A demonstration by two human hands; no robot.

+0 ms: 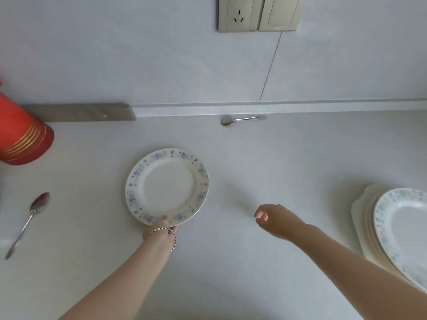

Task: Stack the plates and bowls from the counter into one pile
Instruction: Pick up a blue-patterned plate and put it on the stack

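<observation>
A white plate with a blue flower rim (166, 185) is at the middle of the pale counter (277, 162). My left hand (160, 232), with a thin bracelet on the wrist, grips the plate's near edge, thumb on the rim. My right hand (275, 219) hovers over the counter to the plate's right, fingers loosely curled, holding nothing. At the right edge stands a pile of plates (369, 227), topped by a second blue-flowered plate (406, 229), partly cut off by the frame.
A red cylindrical container (23, 135) stands at the far left. A spoon (30, 220) lies near the left edge, another spoon (240, 120) by the back wall. A wall socket and switch (257, 13) sit above.
</observation>
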